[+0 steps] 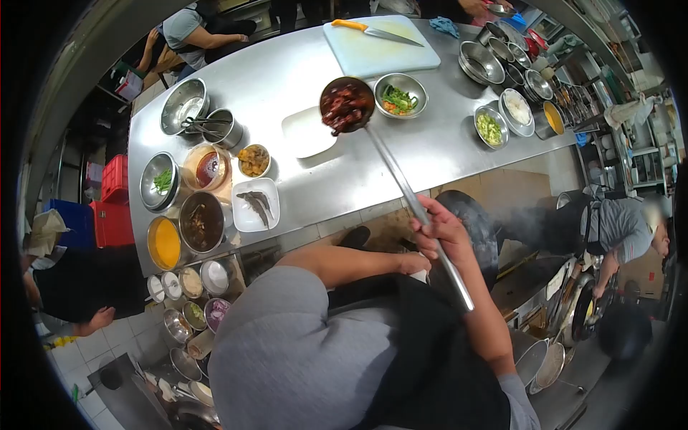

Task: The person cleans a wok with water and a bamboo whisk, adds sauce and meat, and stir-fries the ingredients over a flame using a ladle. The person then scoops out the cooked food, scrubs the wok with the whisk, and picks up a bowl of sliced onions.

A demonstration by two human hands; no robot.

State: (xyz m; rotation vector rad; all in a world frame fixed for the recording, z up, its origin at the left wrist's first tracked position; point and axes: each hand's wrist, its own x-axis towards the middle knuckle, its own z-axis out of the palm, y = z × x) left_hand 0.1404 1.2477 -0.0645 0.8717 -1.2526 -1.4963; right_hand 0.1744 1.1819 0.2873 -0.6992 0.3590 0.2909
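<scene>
My right hand is closed round the long metal handle of a ladle. Dark red glazed pieces fill the ladle's bowl, which hangs over the steel table beside a white dish. Just right of the ladle is a metal bowl of chopped green and orange vegetables. My left hand is closed near the rim of a dark wok, against a small piece of pale cloth; the wok's handle is hidden.
A cutting board with an orange-handled knife lies at the table's far side. Pots and bowls crowd the table's left end, near a square dish. Several metal bowls stand at right. Other people stand left, right and behind the table.
</scene>
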